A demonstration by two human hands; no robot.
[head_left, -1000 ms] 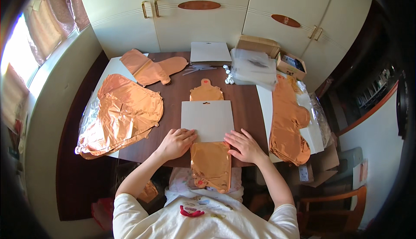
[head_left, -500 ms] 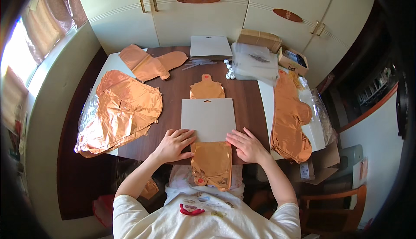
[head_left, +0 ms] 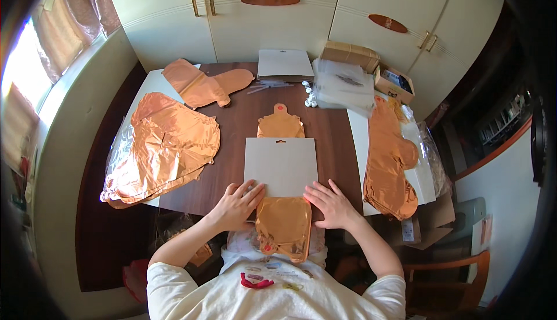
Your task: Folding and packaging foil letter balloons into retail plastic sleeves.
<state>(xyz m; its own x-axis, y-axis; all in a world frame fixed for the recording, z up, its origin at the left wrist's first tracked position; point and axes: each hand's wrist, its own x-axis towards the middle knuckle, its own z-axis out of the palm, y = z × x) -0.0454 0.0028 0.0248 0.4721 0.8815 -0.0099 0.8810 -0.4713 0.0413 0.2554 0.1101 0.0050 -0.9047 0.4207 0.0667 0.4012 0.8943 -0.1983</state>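
Both hands flat, fingers spread: left hand (head_left: 237, 205) & right hand (head_left: 332, 205) press white card (head_left: 281, 167) over copper foil balloon (head_left: 284, 224) at desk (head_left: 232, 124) front edge. Looks mid-fold/insert; next prob needs edges kept aligned.

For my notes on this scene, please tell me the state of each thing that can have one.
Left hand: open, flat on the card's lower corner.
Right hand: open, flat beside the card.
White rectangular card: lying flat over the balloon.
Copper foil balloon: deflated, overhanging the table edge.
Pile of copper foil balloons: deflated, crumpled.
Cream cupboard doors: closed.
Brown cardboard box: open.
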